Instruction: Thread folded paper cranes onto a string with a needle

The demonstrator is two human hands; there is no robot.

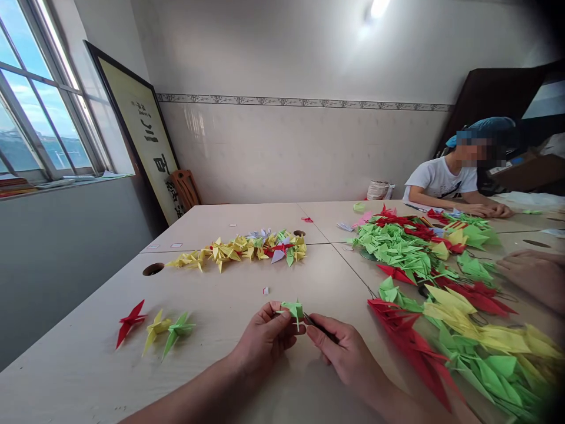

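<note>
My left hand pinches a small green origami crane at the table's middle. My right hand grips a thin dark pointed tool, its tip touching the crane's underside. Its exact kind is hard to tell. To the left, a red paper crane, a yellow paper crane and a green paper crane lie separately on the pale table. Farther off stretches a row of mostly yellow paper cranes. Large heaps of green, red and yellow cranes fill the right side.
A second person in a white T-shirt sits at the far right, with another person's hand at the right edge. The table has round holes and small paper scraps. A window and leaning framed calligraphy stand left.
</note>
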